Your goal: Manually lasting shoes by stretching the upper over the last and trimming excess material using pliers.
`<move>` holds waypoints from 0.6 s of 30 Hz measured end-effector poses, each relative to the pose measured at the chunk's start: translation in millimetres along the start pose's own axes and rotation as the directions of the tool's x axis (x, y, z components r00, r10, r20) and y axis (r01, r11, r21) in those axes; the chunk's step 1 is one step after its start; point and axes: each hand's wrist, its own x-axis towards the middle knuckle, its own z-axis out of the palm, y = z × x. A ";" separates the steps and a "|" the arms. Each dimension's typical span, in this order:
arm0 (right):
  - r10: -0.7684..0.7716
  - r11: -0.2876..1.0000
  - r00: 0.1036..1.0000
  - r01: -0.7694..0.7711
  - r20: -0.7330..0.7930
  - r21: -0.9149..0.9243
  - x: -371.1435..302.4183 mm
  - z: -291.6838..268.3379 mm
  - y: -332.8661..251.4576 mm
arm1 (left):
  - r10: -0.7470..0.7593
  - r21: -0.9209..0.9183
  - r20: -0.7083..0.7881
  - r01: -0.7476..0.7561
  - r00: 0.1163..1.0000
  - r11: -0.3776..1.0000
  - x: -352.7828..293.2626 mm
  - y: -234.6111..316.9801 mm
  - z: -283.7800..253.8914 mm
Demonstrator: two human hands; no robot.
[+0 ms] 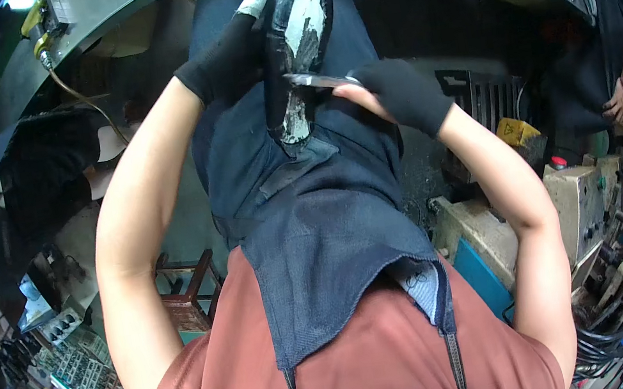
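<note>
A black shoe [309, 18] lies sole-up across my lap, its toe pointing away from me. The exposed bottom has whitish patches at the forepart and heel, with a dark stretch between them. My left hand [228, 57], in a black glove with white wrapping on one fingertip, grips the shoe's left side; most of its fingers are hidden. In a black glove with a bare thumb, my right hand [402, 93] is closed on a slim silver metal tool [320, 81]. The tool's tip reaches across the narrow middle of the sole; whether it touches cannot be seen.
A dark blue apron [317, 233] covers my lap. Beyond my knees curves a grey bench edge [123, 18], with a yellow air tool [36, 30] and hose at left. A wooden stool [186, 290] stands left, machinery [482, 231] right. Another person's hand [618, 103] shows far right.
</note>
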 end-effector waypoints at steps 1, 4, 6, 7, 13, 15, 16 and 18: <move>0.080 0.984 0.996 -0.074 -0.028 0.162 -6.1 0.5 -7.4 | 0.086 -0.006 0.016 -0.086 0.996 0.996 3.1 -10.4 -8.4; 0.228 0.910 0.970 -0.245 0.090 0.336 -25.9 -23.9 1.0 | 0.167 -0.071 -0.044 -0.170 0.985 0.983 -3.0 -27.9 15.5; 0.271 0.852 0.937 -0.340 0.222 0.399 0.1 -35.0 15.9 | 0.184 -0.069 -0.108 -0.192 0.977 0.979 -7.9 -20.2 24.8; 0.234 0.872 0.946 -0.306 0.224 0.381 6.7 -39.6 19.2 | 0.183 -0.113 -0.143 -0.200 0.973 0.973 -11.2 -21.6 33.6; 0.170 0.882 0.935 -0.285 0.311 0.374 33.7 -56.0 -5.6 | 0.199 -0.077 -0.317 -0.234 0.927 0.969 -13.8 -30.8 27.1; -0.024 0.987 0.987 -0.002 -0.160 -0.161 27.7 -27.3 0.8 | 0.214 -0.049 -0.352 -0.247 0.911 0.968 -8.4 -40.1 22.8; -0.074 0.991 0.971 0.047 -0.229 -0.122 24.4 -12.7 21.0 | 0.457 0.443 -0.464 -0.248 0.759 0.862 -3.8 -47.7 32.2; -0.158 0.983 0.937 0.118 -0.313 -0.144 29.3 11.5 52.1 | 0.784 0.849 -0.358 -0.173 0.506 0.500 7.2 -55.0 41.6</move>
